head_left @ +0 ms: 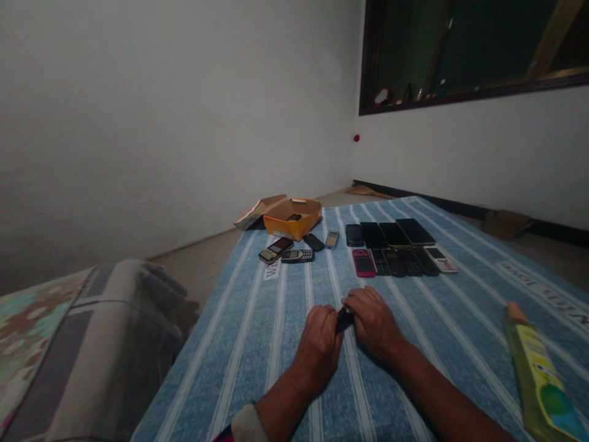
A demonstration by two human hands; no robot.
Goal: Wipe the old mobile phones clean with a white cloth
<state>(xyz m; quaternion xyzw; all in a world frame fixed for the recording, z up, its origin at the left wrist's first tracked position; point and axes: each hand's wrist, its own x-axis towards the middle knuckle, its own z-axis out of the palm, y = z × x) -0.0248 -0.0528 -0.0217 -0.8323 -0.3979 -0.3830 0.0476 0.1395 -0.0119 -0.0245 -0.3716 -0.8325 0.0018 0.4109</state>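
Low over the blue striped cloth (251, 368), my left hand (319, 344) and my right hand (372, 319) are closed on a small black object (344, 320), one at each end. Fingers cover most of it, so I cannot make out exactly what it is. Beyond my hands, two rows of phones lie side by side, among them a pink-red phone (363, 263) and a white phone (442, 259). To their left lie several loose phones, including a dark keypad phone (297, 256) and a silver one (332, 239).
An open orange box (285, 229) with a dark phone (294, 217) inside stands at the far left of the cloth. A bottle of yellow-green liquid (540, 374) lies at the right. Left of the table is a seat draped with fabric (105, 344).
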